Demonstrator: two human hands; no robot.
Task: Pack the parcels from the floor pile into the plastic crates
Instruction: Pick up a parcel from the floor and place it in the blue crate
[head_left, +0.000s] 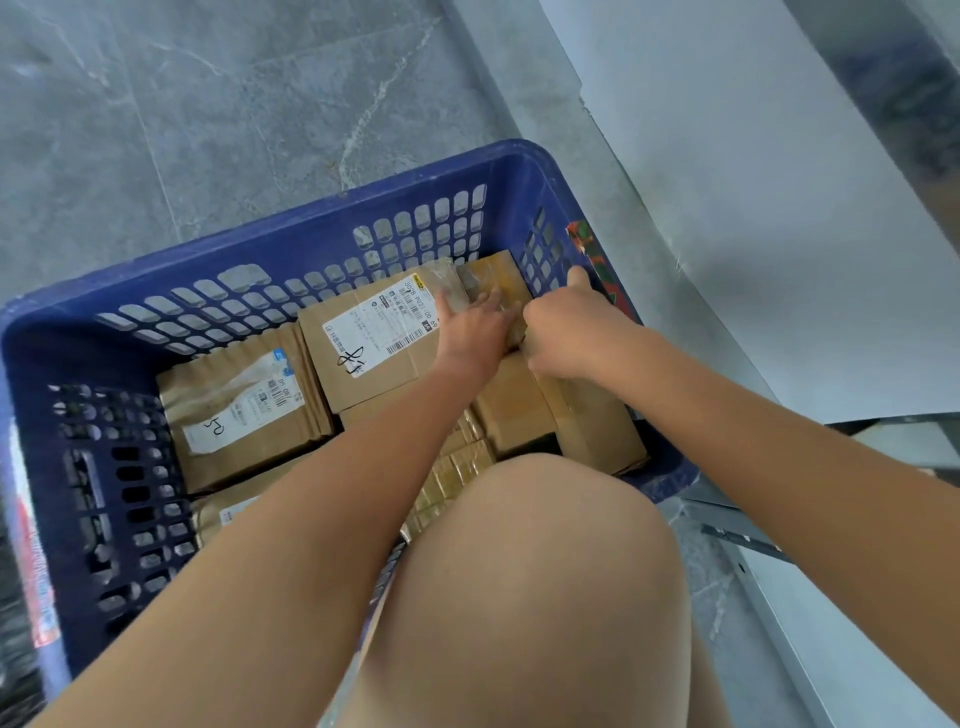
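My left hand (470, 325) lies flat, fingers spread, on a box (498, 280) at the crate's (291, 234) 1 o'clock corner | right hand (571, 332) beside it, grip hidden | my knee (524, 571) covers the nearer boxes.

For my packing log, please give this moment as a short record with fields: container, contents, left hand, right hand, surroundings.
container: blue plastic crate with perforated walls, standing on a grey floor
contents: brown cardboard parcels, among them a large labelled parcel and a smaller labelled parcel
left hand: fingers spread, lying on a taped parcel at the far right corner
right hand: fingers curled at that same parcel, thumb raised near the crate wall
surroundings: pale sheet to the right of the crate
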